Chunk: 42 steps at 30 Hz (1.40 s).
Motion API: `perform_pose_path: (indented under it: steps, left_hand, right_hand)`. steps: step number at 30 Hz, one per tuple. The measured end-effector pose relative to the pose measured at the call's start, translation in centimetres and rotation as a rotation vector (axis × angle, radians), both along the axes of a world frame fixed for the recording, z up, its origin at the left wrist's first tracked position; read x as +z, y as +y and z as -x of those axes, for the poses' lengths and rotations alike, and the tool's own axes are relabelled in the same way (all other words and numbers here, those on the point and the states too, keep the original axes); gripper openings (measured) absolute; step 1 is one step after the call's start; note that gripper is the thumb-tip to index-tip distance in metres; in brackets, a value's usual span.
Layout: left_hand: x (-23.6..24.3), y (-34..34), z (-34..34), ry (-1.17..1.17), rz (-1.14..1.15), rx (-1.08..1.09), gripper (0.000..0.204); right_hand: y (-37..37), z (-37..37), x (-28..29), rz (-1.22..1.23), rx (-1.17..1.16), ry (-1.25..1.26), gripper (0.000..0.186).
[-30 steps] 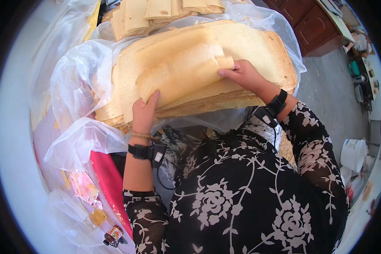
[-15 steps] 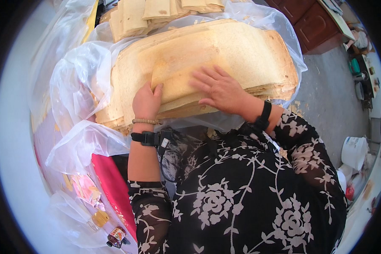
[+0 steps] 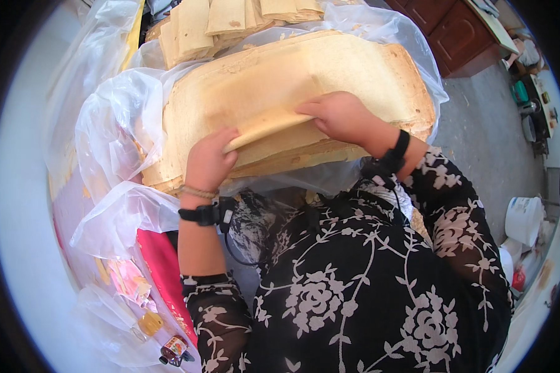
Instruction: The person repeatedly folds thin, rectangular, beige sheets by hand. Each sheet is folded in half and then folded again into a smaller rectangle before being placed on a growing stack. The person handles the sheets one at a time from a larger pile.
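Observation:
A wide stack of thin tan sheets, speckled and browned at the edges, (image 3: 379, 81) lies in front of me on crinkled clear plastic (image 3: 109, 112). The top sheet's near part is doubled into a narrow folded band (image 3: 267, 127). My left hand (image 3: 211, 158) is closed on the band's left end, fingers curled round it. My right hand (image 3: 343, 117) pinches the band's right end between thumb and fingers, resting over the stack. Further back lie folded rectangular pieces (image 3: 230, 18) of the same tan material, overlapping in rows.
At left, pink cloth (image 3: 158, 267) and two small bottles (image 3: 174, 348) lie near the plastic. A brown cabinet (image 3: 460, 40) is at the top right, with white buckets (image 3: 521, 221) and pots (image 3: 529, 127) along the right side.
The larger raised fold is now a narrow band lower on the stack. My right hand went from gripping to spread flat, then back to pinching. My left hand shifted slightly.

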State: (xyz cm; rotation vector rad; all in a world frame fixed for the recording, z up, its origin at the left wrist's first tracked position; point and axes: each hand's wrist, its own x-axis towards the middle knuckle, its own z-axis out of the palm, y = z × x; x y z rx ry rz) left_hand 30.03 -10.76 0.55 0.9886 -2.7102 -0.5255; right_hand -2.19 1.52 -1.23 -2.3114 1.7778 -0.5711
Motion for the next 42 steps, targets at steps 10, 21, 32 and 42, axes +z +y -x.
perform_pose_path:
  steps: [10,21,32,42]
  left_hand:
    - [-4.1,0.7,-1.2,0.777,-0.853,0.505,0.022]
    - [-4.0,-1.0,3.7,0.005,0.100,0.696,0.054]
    - [-2.4,1.9,7.5,0.099,0.355,-0.098,0.086]
    - [-3.8,1.4,7.8,-0.169,0.270,-0.039,0.091]
  right_hand:
    - [-1.3,3.8,1.0,-0.430,-0.257,-1.165,0.037]
    - [-5.0,2.6,-2.5,-0.394,-0.690,-0.556,0.052]
    - [-5.2,1.5,0.3,-0.385,-0.655,-0.294,0.050]
    - [-3.6,-4.0,-1.9,0.226,-0.193,0.256,0.068]
